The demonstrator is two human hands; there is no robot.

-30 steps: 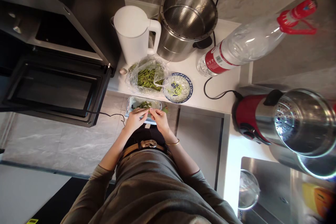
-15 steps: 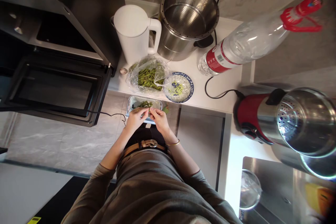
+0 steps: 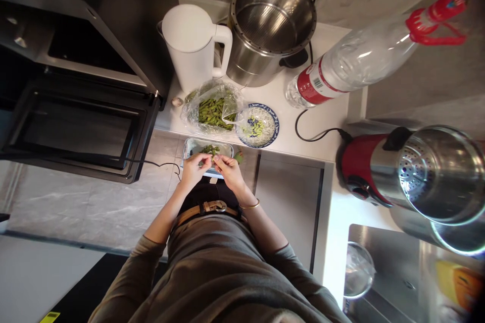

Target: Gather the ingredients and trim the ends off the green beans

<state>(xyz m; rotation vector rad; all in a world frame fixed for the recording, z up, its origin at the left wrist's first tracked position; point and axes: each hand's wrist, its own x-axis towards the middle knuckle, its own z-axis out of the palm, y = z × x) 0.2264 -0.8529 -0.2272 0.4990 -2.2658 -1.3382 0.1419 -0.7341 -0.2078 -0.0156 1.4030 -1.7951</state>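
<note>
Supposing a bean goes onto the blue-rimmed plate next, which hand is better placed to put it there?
Probably the right hand: the plate lies forward and to its side, on the counter. The left hand sits farther from it.

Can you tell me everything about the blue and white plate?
The plate is round and looks shallow and ceramic. It has a dark blue patterned rim, with more blue pattern inside on white. It sits flat on the white counter, near the front edge. Pale green beans lie scattered in it. Clear plastic from the bag overlaps its left side; whether they touch, I can't tell. No hand touches it.
</note>
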